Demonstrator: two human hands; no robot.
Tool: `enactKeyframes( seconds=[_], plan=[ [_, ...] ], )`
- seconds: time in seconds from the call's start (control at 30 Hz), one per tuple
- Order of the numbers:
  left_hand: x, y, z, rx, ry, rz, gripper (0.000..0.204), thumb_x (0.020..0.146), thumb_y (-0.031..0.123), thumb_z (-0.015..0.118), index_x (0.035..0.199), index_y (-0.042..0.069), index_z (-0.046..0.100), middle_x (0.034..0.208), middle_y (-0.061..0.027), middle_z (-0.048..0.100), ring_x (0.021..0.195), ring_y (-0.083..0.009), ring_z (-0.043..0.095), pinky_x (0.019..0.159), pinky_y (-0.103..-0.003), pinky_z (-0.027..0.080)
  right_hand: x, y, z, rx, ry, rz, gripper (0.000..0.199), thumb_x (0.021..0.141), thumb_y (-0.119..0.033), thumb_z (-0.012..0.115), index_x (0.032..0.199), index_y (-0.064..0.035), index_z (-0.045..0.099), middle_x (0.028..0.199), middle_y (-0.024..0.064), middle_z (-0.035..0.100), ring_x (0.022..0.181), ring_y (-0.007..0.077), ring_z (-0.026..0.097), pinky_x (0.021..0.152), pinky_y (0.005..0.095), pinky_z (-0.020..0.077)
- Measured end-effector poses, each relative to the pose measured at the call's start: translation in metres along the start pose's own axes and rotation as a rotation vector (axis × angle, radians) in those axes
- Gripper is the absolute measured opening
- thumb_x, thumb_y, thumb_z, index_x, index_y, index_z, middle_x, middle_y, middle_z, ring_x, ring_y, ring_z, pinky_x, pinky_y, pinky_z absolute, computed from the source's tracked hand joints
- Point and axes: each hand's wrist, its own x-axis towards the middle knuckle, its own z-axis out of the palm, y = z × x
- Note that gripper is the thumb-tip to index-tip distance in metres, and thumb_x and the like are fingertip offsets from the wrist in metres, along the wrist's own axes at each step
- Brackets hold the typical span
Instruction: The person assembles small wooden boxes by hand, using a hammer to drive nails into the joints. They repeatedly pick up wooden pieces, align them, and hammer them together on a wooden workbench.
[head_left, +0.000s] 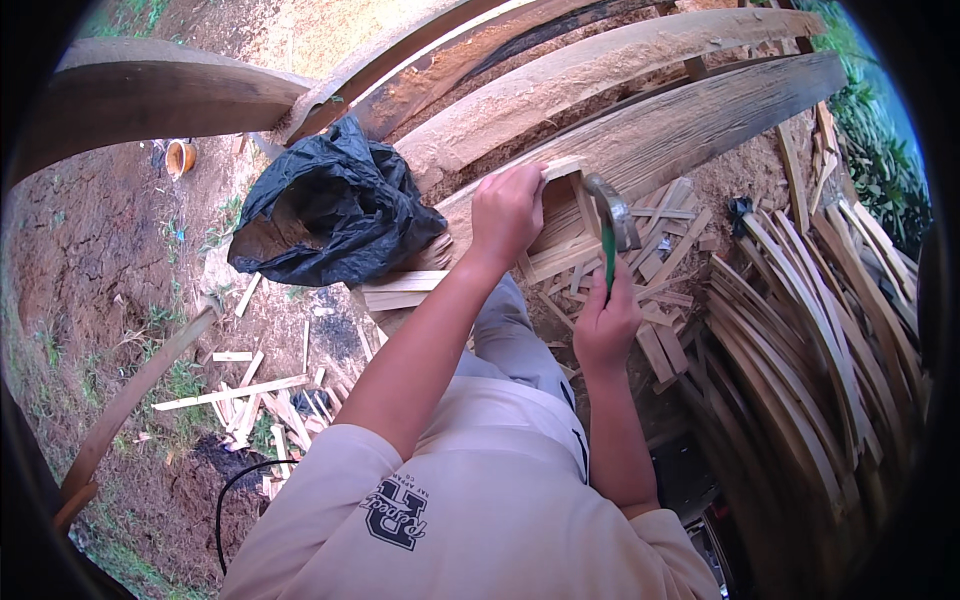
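My right hand (607,318) is closed around the green handle of a hammer (614,215), its metal head raised beside a small frame of wooden slats (562,258). My left hand (508,212) grips the frame's upper left corner, fingers bent over the wood; whether a nail is between the fingertips cannot be made out. The frame rests on a thick plank bench (455,215) in front of me. To the left of my left hand, a crumpled black plastic bag (345,205) stands with its mouth open. Cut slats (405,290) lie just below the bag.
Long thin wood strips (800,350) are stacked at the right. Short offcuts (665,235) lie in a heap beyond the hammer, more scrap slats (255,400) on the ground at left. Heavy sawdust-covered boards (600,85) span the far side. An orange container (180,158) sits at far left.
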Motion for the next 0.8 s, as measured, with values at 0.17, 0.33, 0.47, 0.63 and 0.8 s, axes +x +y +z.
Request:
enactKeyframes(
  seconds=[0.17, 0.33, 0.47, 0.63, 0.8],
  plan=[
    [-0.002, 0.002, -0.001, -0.012, -0.039, -0.078, 0.025, 0.091, 0.007, 0.069, 0.113, 0.005, 0.057, 0.103, -0.0067, 0.078, 0.087, -0.0313, 0.073, 0.078, -0.043, 0.054, 0.026, 0.006, 0.004, 0.015, -0.003, 0.24, 0.031, 0.098, -0.018, 0.068, 0.122, 0.002, 0.064, 0.086, 0.0223, 0.07, 0.077, 0.042, 0.07, 0.069, 0.0476, 0.0541],
    [-0.004, 0.0, 0.001, -0.012, -0.018, -0.073, 0.044, 0.09, 0.01, 0.071, 0.125, 0.0, 0.044, 0.108, -0.0057, 0.079, 0.088, -0.0327, 0.073, 0.08, -0.042, 0.055, 0.063, 0.026, 0.018, -0.213, -0.076, 0.281, 0.024, 0.094, -0.023, 0.073, 0.104, -0.0012, 0.07, 0.073, 0.0174, 0.069, 0.07, 0.0391, 0.07, 0.066, 0.0471, 0.0535],
    [-0.004, 0.001, -0.001, -0.052, -0.047, -0.125, 0.053, 0.088, 0.016, 0.077, 0.126, 0.001, 0.044, 0.112, -0.0103, 0.075, 0.095, -0.0338, 0.072, 0.085, -0.042, 0.056, 0.072, 0.047, 0.033, -0.23, -0.089, 0.195, 0.021, 0.092, -0.021, 0.075, 0.099, -0.0015, 0.071, 0.074, 0.0181, 0.069, 0.07, 0.0393, 0.07, 0.066, 0.0477, 0.0531],
    [-0.003, 0.003, -0.004, -0.123, 0.069, -0.054, 0.072, 0.081, 0.016, 0.086, 0.132, 0.004, 0.037, 0.14, -0.0223, 0.055, 0.119, -0.0391, 0.063, 0.094, -0.044, 0.055, 0.073, 0.052, 0.035, -0.151, -0.074, 0.219, 0.02, 0.091, -0.018, 0.075, 0.098, 0.0, 0.071, 0.077, 0.0207, 0.069, 0.072, 0.0398, 0.069, 0.067, 0.0472, 0.0523],
    [-0.004, 0.001, -0.005, -0.089, 0.116, -0.032, 0.078, 0.077, 0.019, 0.09, 0.132, 0.008, 0.037, 0.146, -0.0205, 0.048, 0.143, -0.0457, 0.043, 0.121, -0.056, 0.029, 0.076, 0.049, 0.029, -0.066, -0.119, 0.321, 0.018, 0.091, -0.015, 0.075, 0.098, 0.0007, 0.071, 0.08, 0.0212, 0.07, 0.073, 0.0381, 0.07, 0.067, 0.0448, 0.0524]
  ],
)
